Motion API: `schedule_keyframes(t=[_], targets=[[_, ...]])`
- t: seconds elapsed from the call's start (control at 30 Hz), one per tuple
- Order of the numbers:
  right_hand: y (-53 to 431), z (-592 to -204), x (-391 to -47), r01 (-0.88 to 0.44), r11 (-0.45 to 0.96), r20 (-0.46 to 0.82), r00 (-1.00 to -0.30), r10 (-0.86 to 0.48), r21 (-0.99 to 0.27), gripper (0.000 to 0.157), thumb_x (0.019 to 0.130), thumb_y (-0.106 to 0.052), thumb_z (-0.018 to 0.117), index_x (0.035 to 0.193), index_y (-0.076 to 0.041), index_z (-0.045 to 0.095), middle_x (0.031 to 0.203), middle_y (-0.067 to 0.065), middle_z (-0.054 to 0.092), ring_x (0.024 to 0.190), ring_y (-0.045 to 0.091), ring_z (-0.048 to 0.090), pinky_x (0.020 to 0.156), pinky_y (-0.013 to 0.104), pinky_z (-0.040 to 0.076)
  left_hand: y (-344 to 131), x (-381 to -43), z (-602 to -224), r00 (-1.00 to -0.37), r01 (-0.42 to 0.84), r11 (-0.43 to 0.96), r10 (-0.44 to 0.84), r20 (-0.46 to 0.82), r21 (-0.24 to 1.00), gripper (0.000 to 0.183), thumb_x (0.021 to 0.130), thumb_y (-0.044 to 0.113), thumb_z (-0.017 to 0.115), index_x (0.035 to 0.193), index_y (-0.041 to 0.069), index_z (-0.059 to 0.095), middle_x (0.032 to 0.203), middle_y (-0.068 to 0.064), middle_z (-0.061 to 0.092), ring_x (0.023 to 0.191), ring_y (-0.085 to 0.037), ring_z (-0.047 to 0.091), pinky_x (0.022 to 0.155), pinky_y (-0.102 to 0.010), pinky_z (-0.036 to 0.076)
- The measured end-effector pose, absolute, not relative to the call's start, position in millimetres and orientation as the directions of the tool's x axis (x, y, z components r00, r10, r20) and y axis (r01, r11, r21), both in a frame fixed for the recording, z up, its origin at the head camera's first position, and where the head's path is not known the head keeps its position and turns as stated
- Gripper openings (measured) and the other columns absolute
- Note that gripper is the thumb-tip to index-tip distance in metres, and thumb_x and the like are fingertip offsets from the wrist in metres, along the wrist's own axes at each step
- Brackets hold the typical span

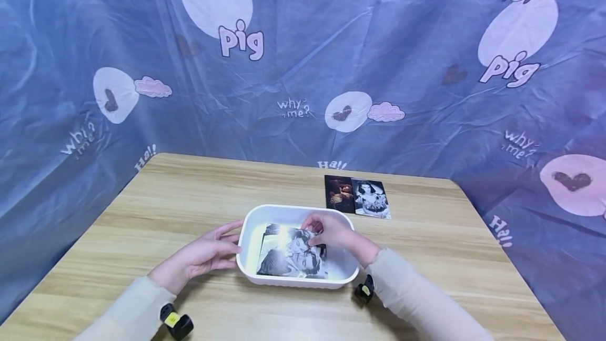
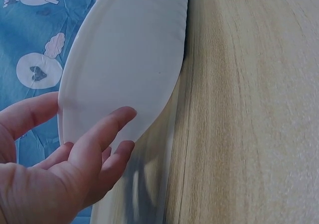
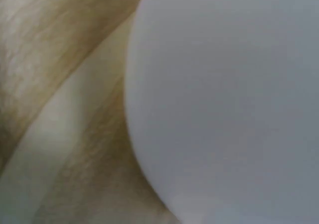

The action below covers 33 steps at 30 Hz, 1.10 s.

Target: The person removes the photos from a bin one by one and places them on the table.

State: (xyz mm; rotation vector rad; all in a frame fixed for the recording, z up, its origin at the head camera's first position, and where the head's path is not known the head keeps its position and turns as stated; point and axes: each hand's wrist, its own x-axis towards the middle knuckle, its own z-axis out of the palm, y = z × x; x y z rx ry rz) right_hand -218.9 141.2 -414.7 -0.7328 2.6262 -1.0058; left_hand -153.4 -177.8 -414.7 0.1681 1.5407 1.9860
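White plastic makes up the tub (image 1: 303, 281), which sits on the table (image 1: 199, 188) just below the centre of the head view. Photos (image 1: 284, 262) lie stacked inside it, a black-and-white one of two faces on top, with glare near its middle. At the lower left of the frame, the left hand (image 1: 208, 251) touches the tub's left end, its fingers apart. The right hand (image 1: 333, 233) reaches in over the right side, fingers bent, thumb tip over the top photo; whether it pinches that photo I cannot tell. Right of centre, behind the tub, a dark card (image 1: 340, 193) and a grey card (image 1: 371, 199) lie side by side. Pale sleeves (image 1: 416, 293) come in from the bottom corners, a black device at each wrist. Blue cloth (image 1: 284, 62) printed with "pig" fills the upper frame.

In the left wrist view, the tub's outer wall fills the upper middle. From the lower left, the left hand meets its rim and wall with spread fingers.

In the blurred right wrist view, the tub's wall fills the right, with wood at the left.
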Motion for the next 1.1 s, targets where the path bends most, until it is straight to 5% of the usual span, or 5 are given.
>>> schedule_keyframes(t=[0.53,0.93,1.1], targets=[[153,-401,-223,-0.166,0.529,-0.142,-0.858,-0.493,-0.832,0.026,0.083,0.001,0.066,0.109,-0.003,0.064,0.104,0.007,0.064,0.095,0.014,0.058,0.088,0.028,0.054,-177,-153,-413,-0.810,-0.382,-0.131,0.524,-0.264,0.915,0.087,0.089,-0.001,0.057,0.153,0.001,-0.002,0.155,-0.034,0.010,0.107,-0.024,0.065,0.094,-0.042,0.057],[170,-386,-232,0.013,0.328,-0.155,-0.899,-0.410,-0.945,0.030,0.087,0.001,0.064,0.115,0.004,0.057,0.093,0.000,0.060,0.082,0.011,0.057,0.071,0.018,0.052,-177,-152,-414,-0.811,-0.380,-0.128,0.523,-0.263,0.916,0.087,0.088,-0.001,0.057,0.153,0.000,-0.002,0.155,-0.034,0.009,0.112,-0.028,0.063,0.094,-0.042,0.057],[190,-376,-237,0.054,0.178,-0.110,-0.940,-0.324,-0.983,0.026,0.088,0.002,0.062,0.113,-0.004,0.056,0.090,-0.006,0.060,0.078,0.006,0.058,0.064,0.016,0.052,-177,-153,-414,-0.813,-0.381,-0.129,0.518,-0.265,0.916,0.088,0.088,-0.002,0.056,0.153,0.001,-0.002,0.154,-0.034,0.008,0.113,-0.030,0.062,0.095,-0.043,0.056]])
